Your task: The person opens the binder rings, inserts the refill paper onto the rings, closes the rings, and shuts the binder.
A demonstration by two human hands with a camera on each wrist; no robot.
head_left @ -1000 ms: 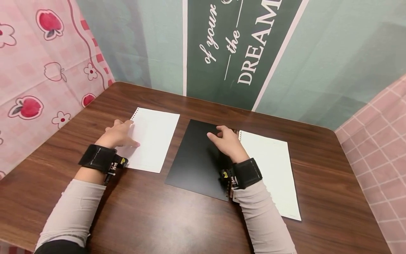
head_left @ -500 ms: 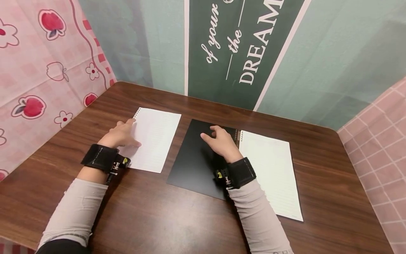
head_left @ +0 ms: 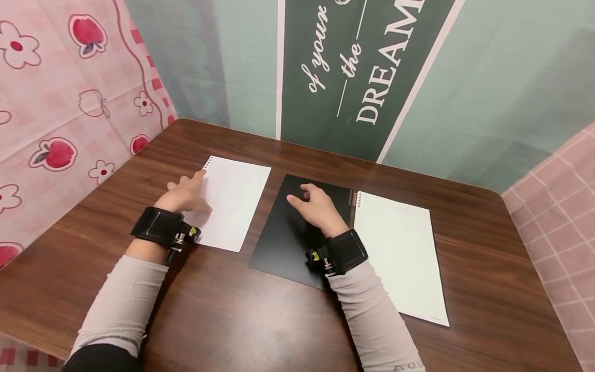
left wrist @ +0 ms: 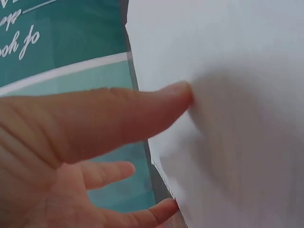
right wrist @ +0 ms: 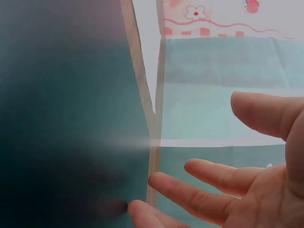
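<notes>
A loose white sheet (head_left: 237, 201) with punched holes along its left edge lies on the table at left. My left hand (head_left: 186, 195) rests along that edge, thumb on the paper and fingers spread; the left wrist view shows the thumb (left wrist: 118, 121) extended against the sheet. To the right is an opened notebook, its smooth black cover (head_left: 279, 240) turned to the left and its lined white page (head_left: 400, 253) facing up. Over the cover is my right hand (head_left: 318, 209), fingers loosely spread and holding nothing. In the right wrist view one fingertip is right at the dark cover (right wrist: 61, 118).
The brown wooden table (head_left: 218, 310) extends in front of the papers and to both sides. A green curtain (head_left: 237, 77) with white lettering hangs behind it. Pink patterned cloth (head_left: 60, 113) is at the left, pink tile-patterned cloth (head_left: 567, 232) at the right.
My right hand has shifted left across the black cover, away from the notebook's binding. My left hand stays at the loose sheet. The head view has turned slightly left.
</notes>
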